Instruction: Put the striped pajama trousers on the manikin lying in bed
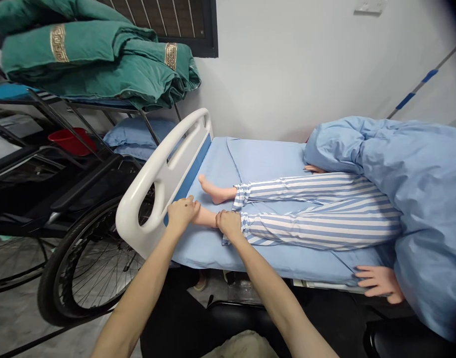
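Note:
A manikin in blue-and-white striped trousers (306, 228) lies on the bed's light blue sheet (265, 154). My left hand (182, 214) is closed around the toe end of its nearer foot (205, 217), covering the toes. Just above that ankle, my right hand (229, 222) wraps the lower leg beside the trouser cuff. The farther foot (215, 191) rests bare on the sheet, toes up and touched by neither hand. A blue quilt (417, 164) covers the upper body, and one manikin hand (380, 282) sticks out at the near edge.
A white footboard (138, 184) rises close to my left hand. Left of it stands a wheelchair with a large wheel (89, 263). Green folded bedding (101, 64) is piled on a rack, with a red basin (71, 141) below. Behind the bed is a white wall (287, 69).

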`<state>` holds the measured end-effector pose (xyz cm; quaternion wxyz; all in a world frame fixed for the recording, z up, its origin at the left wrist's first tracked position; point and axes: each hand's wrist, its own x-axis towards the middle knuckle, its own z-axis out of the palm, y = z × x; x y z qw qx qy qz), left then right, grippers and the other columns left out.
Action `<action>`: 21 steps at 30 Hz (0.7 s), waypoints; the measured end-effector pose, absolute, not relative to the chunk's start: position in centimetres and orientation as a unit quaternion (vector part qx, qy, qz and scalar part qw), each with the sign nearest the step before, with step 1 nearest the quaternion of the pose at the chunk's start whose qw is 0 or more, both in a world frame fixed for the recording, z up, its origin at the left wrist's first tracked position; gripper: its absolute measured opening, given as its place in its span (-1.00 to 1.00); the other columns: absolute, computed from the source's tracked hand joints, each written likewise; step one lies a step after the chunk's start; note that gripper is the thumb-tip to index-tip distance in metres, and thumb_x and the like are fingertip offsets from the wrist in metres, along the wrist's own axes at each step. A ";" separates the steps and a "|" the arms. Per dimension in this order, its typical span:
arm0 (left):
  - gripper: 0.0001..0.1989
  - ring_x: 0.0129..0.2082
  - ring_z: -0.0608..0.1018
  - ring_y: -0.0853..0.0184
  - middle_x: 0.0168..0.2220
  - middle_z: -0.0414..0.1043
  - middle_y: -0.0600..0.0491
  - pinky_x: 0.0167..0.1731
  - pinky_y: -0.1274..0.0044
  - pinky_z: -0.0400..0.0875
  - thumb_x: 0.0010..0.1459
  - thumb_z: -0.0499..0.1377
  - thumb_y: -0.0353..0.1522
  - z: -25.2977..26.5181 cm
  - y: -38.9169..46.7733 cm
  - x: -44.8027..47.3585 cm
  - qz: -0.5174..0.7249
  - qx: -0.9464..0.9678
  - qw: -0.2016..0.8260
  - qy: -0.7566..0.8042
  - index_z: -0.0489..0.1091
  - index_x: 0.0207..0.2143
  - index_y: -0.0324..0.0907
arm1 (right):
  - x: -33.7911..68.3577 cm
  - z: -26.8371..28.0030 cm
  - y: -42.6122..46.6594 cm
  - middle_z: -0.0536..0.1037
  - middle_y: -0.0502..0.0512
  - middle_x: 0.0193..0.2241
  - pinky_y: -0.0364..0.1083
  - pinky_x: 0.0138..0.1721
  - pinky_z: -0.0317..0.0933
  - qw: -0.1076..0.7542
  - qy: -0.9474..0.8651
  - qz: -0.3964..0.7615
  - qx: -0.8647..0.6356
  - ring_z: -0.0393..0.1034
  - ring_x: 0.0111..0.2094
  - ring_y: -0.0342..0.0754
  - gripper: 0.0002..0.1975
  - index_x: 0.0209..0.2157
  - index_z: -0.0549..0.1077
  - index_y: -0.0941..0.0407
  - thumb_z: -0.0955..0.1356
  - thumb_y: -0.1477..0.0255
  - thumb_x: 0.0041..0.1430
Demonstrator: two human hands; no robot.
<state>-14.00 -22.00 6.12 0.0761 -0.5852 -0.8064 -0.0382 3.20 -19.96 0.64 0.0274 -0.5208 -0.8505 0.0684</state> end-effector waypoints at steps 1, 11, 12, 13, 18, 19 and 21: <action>-0.53 -0.19 0.60 0.01 -0.21 0.57 -0.24 -0.27 0.37 0.34 0.29 -0.09 -0.21 6.4 -21.7 -14.1 -0.032 -0.585 0.067 -0.808 0.55 -0.08 -0.24 | 3.2 0.6 -20.0 0.62 0.35 -0.21 -0.02 -0.10 0.29 0.029 -0.850 0.066 -0.521 0.56 -0.14 0.09 -0.63 -0.13 0.55 0.24 0.14 0.46 0.42; -0.70 -0.18 0.58 0.15 -0.22 0.60 -0.08 -0.20 0.46 0.38 0.13 0.08 -0.19 7.3 -18.5 -17.1 -0.014 -0.638 -0.127 -0.759 0.57 -0.34 -0.11 | 2.8 -0.5 -19.6 0.63 0.38 -0.22 0.02 -0.07 0.28 0.054 -0.833 0.074 -0.546 0.56 -0.13 0.13 -0.59 -0.13 0.54 0.25 0.11 0.42 0.43; -0.70 -0.18 0.58 0.15 -0.21 0.60 -0.07 -0.19 0.46 0.38 0.13 0.08 -0.19 7.2 -18.5 -17.2 -0.025 -0.635 -0.132 -0.761 0.58 -0.33 -0.10 | 2.8 -0.5 -19.7 0.63 0.38 -0.22 0.03 -0.08 0.28 0.055 -0.831 0.074 -0.548 0.56 -0.13 0.13 -0.59 -0.13 0.54 0.25 0.11 0.41 0.43; -0.70 -0.17 0.57 0.15 -0.19 0.61 -0.07 -0.19 0.46 0.38 0.12 0.08 -0.20 7.1 -18.6 -17.2 -0.039 -0.630 -0.131 -0.764 0.59 -0.33 -0.10 | 2.8 -0.6 -19.7 0.63 0.39 -0.23 0.03 -0.09 0.28 0.057 -0.830 0.074 -0.550 0.56 -0.13 0.14 -0.59 -0.14 0.54 0.25 0.11 0.41 0.43; -0.71 -0.19 0.56 0.21 -0.27 0.61 -0.02 -0.16 0.50 0.41 0.08 0.04 -0.25 5.3 -19.6 -16.9 -0.206 -0.594 -0.142 -0.764 0.54 -0.41 -0.13 | 2.9 -0.7 -19.8 0.63 0.39 -0.26 0.02 -0.08 0.28 0.076 -0.826 0.071 -0.554 0.57 -0.15 0.14 -0.58 -0.16 0.55 0.26 0.12 0.40 0.43; -0.71 -0.20 0.56 0.23 -0.29 0.60 -0.01 -0.15 0.51 0.42 0.08 0.02 -0.25 4.8 -19.9 -16.8 -0.263 -0.580 -0.162 -0.754 0.52 -0.43 -0.14 | 2.9 -0.7 -19.9 0.63 0.39 -0.26 0.02 -0.07 0.28 0.079 -0.825 0.072 -0.554 0.57 -0.15 0.14 -0.58 -0.17 0.56 0.26 0.12 0.40 0.43; -0.71 -0.21 0.57 0.25 -0.32 0.58 0.00 -0.14 0.52 0.44 0.08 0.00 -0.23 3.8 -20.4 -16.5 -0.371 -0.539 -0.202 -0.728 0.46 -0.46 -0.15 | 2.9 -0.7 -19.9 0.63 0.39 -0.27 0.02 -0.07 0.28 0.087 -0.826 0.069 -0.553 0.57 -0.15 0.13 -0.58 -0.18 0.56 0.26 0.13 0.40 0.42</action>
